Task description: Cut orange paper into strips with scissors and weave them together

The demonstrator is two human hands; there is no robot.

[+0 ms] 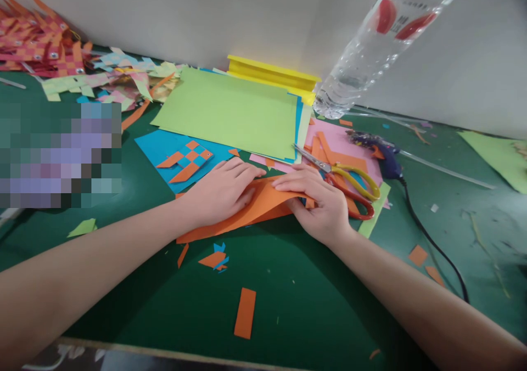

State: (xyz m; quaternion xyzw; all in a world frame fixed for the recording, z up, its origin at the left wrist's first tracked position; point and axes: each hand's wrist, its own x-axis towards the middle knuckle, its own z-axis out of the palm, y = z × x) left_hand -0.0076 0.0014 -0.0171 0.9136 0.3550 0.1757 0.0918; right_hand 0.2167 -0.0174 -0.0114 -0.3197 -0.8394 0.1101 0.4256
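1. The left hand (222, 192) lies flat, palm down, fingers together and stretched out, pressing on a folded orange paper sheet (247, 209) that rests on a green table (313, 299).
2. The right hand (319, 201) meets it from the other side, fingertips nearly touching those of the left; its fingers lie on top of the sheet while the thumb tucks under the raised edge, pinching the fold.
3. Just beyond the right hand lie scissors (349, 181) with yellow and red handles, touching a pink sheet (341, 140).
4. Further right of that hand sits a dark glue gun (381, 154), its black cord (432, 245) trailing toward the viewer.
5. Just beyond the left hand, a small orange-and-blue woven fish (187, 159) rests on blue paper (156, 146).
6. Beyond both hands spreads a light green sheet (230, 110) atop a stack, with a yellow box (272, 74) behind it.
7. A clear plastic bottle (370, 47) stands well beyond the right hand.
8. Nearer the viewer than the hands lies an orange strip (245, 312) among small scraps.
9. Far left of the left hand, woven paper fish (49, 52) are piled.
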